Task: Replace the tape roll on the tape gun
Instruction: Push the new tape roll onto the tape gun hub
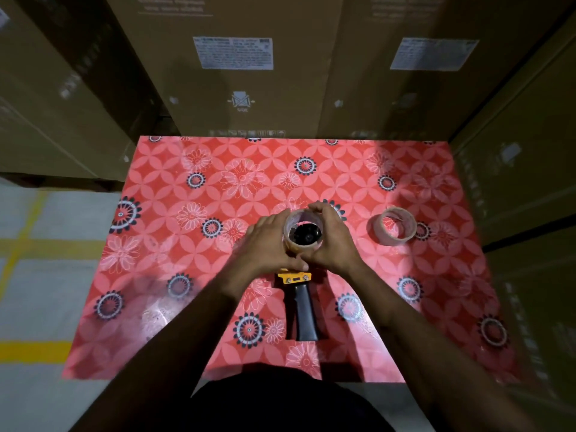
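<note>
A tape gun point(300, 302) with a black handle and yellow frame lies on the red flowered table point(174, 251), handle pointing toward me. A clear tape roll point(288, 236) sits around the gun's black hub. My left hand point(268, 244) cups the roll's left side and my right hand point(333, 241) wraps its right side and top, thumbs meeting at the near edge. The front of the gun is hidden under my hands. A second clear tape roll point(395, 226) lies flat on the table to the right, apart from my hands.
Tall cardboard boxes point(237, 82) with white labels stand against the table's far edge and along the right side point(523, 169). To the left is grey floor with yellow lines point(34, 244).
</note>
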A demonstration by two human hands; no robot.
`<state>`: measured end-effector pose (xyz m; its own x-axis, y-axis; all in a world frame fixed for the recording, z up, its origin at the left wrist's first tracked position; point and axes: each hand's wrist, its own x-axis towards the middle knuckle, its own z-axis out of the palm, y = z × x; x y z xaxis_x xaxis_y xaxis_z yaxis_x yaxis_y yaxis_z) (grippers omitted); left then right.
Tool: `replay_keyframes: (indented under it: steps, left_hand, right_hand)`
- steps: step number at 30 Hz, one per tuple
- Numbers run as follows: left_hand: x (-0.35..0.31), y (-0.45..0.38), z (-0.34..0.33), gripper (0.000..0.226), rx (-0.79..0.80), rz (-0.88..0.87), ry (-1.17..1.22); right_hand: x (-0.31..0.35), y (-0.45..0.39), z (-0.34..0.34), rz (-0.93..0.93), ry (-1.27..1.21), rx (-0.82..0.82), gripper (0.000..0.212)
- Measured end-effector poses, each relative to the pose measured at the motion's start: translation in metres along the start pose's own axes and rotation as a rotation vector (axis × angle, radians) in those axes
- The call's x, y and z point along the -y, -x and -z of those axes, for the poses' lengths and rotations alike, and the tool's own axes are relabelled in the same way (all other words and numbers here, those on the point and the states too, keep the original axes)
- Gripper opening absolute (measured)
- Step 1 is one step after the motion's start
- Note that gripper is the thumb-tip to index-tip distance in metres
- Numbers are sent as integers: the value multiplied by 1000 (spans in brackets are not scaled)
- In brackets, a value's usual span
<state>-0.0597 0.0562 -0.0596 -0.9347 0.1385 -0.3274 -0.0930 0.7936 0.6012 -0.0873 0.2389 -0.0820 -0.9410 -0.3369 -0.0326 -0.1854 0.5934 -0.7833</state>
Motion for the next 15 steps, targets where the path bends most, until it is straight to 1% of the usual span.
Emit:
replay_keyframes:
  steps: [3, 8, 12, 15]
  left_hand:
    - [7, -10, -7, 122, -35, 15, 12]
    - [18, -16, -12, 113, -17, 13, 190]
    - [21, -15, -16, 93, -62, -6, 341]
    - [20, -15, -19, 88, -85, -26, 367]
  right_hand:
    - [-3, -1, -3, 6, -23, -2, 93]
    - [-9, 2, -3, -1, -79, -13, 95]
    - [-20, 5, -5, -25, -130, -43, 96]
    - [-25, 7, -6, -43, -137, -75, 94]
